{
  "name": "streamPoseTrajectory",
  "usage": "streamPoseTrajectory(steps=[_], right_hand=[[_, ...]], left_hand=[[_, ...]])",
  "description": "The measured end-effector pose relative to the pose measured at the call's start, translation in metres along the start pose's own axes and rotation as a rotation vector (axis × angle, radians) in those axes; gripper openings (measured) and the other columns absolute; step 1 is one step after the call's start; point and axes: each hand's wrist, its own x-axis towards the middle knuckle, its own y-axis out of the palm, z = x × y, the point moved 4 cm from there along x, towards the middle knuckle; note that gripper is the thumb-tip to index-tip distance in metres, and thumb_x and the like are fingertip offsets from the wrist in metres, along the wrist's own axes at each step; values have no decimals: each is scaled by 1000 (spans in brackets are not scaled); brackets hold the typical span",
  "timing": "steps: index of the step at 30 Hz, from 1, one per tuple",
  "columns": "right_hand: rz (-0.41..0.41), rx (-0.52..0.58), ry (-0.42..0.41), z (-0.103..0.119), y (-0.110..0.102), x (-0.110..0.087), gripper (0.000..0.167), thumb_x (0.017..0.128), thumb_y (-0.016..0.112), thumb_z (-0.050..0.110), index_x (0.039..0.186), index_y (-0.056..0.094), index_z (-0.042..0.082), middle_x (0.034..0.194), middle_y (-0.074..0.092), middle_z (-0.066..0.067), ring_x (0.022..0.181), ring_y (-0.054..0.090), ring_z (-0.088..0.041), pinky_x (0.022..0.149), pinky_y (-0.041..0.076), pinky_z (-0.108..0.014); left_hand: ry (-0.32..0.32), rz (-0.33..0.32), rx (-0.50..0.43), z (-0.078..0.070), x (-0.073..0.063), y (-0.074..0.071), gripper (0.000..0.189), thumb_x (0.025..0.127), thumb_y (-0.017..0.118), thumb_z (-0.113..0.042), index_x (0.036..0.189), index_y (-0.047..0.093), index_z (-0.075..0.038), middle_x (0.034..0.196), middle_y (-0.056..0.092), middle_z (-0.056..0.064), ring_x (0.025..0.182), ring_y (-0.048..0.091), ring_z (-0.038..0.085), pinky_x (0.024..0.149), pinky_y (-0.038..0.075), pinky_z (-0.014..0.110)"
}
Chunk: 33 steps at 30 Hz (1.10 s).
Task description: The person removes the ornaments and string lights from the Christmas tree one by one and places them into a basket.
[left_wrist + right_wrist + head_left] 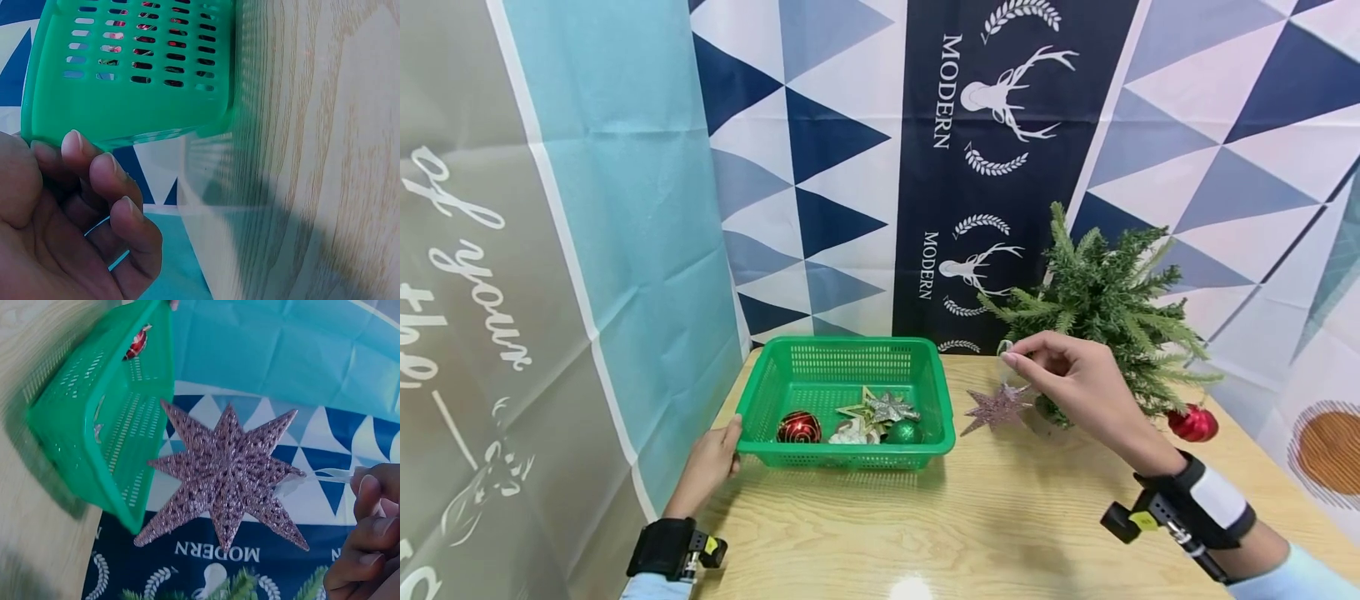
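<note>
A pink glittery star ornament (228,475) hangs by a pale ribbon loop (331,475) that my right hand (1078,383) pinches between thumb and forefinger. In the head view the star dangles between the basket and the small tree. My left hand (703,462) grips the near left corner of the green plastic basket (842,457), its thumb over the rim and its fingers below. Inside the basket lie a red ball with gold stripes (799,427), a silver star (891,407), a green glittery ball (904,432) and a whitish ornament (850,432).
A small artificial Christmas tree (1093,292) stands at the right of the wooden table (880,517), beside my right hand. One red ball (1192,423) hangs from its lower right branch. Patterned cloth (842,167) hangs behind the table and along its left side.
</note>
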Motion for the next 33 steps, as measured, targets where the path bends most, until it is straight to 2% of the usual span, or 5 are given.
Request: streamPoseTrajectory(steps=[12,19,22,28,33], right_hand=[[25,17,-27,7,36,19,7,101,71,28,105,75,23,66,59,1,55,47,-14,55,35,-28],[70,25,-8,7,56,27,10,102,70,32,106,75,25,67,62,5,57,54,-14,55,36,-28],[83,25,0,5,66,31,10,101,70,31,106,76,24,67,61,5,57,53,-15,56,38,-29],[113,32,-20,3,88,36,8,101,71,26,104,76,21,69,64,1,59,60,-10,56,44,-30],[113,30,-54,2,104,37,6,99,73,23,103,77,20,68,61,5,56,55,-10,56,42,-30]], left_hand=[[11,-7,17,4,-1,0,58,114,28,-47,73,47,-11,56,52,6,51,44,20,62,36,35],[-5,-16,16,5,1,0,58,113,27,-50,72,44,-13,57,53,5,53,50,21,61,37,34],[-7,-13,5,5,1,1,58,113,27,-51,72,42,-13,58,52,6,53,51,22,61,37,34],[2,-18,-5,4,2,2,57,113,28,-51,72,42,-14,58,52,6,53,50,21,60,37,33],[0,-13,-10,3,1,2,58,113,28,-50,73,44,-12,58,52,6,52,47,20,60,36,34]])
